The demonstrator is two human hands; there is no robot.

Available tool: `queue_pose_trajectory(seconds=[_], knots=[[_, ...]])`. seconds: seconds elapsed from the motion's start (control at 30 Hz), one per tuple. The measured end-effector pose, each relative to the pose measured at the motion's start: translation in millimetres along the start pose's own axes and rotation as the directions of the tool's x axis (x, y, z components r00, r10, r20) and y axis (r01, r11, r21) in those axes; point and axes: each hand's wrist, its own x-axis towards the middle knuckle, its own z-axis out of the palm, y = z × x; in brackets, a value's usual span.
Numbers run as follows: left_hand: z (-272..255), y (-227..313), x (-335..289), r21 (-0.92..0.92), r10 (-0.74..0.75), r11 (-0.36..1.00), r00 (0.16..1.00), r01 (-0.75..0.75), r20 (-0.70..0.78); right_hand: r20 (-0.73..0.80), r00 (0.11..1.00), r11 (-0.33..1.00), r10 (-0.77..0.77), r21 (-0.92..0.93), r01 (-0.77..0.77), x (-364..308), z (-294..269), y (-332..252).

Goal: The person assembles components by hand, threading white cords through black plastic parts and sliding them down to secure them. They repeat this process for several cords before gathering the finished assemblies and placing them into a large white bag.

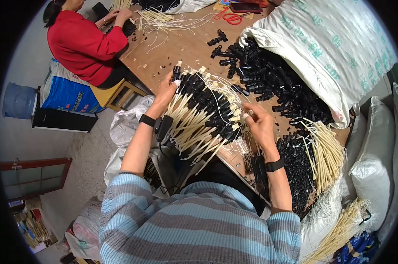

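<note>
A wide bundle of cream tubes with black plastic fittings (203, 94) lies over the table's near edge in front of me. Small cream tips and thin white strings stick out from its far side. My left hand (166, 91) is closed at the bundle's left end, its fingers around a black fitting (177, 70) that stands up with a cream tip. At the right end, my right hand (259, 125) is bent beside the cream tips, thumb and fingertips drawn together. Whatever lies between those fingertips is too small to make out.
Loose black fittings (269, 75) spill from a large white woven sack (326, 48) at the right. Nearer lie small black parts (293, 167) and cream tubes (324, 156). Red scissors (232, 18) rest at the back. A person in red (86, 44) works at the far left.
</note>
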Motion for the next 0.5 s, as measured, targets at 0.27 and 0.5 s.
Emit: queue_pose_trajectory(seconds=[0.27, 0.5], knots=[[-4, 4, -2, 0.402, 0.114, 0.911, 0.993, -0.092, -0.033, 0.094, 0.987, 0.991, 0.127, 0.017, -0.129, 5, -1, 3], [-10, 7, -4, 0.503, 0.198, 0.858, 0.970, -0.101, -0.144, 0.139, 0.990, 0.989, 0.024, 0.138, -0.044, 10, -4, 9]])
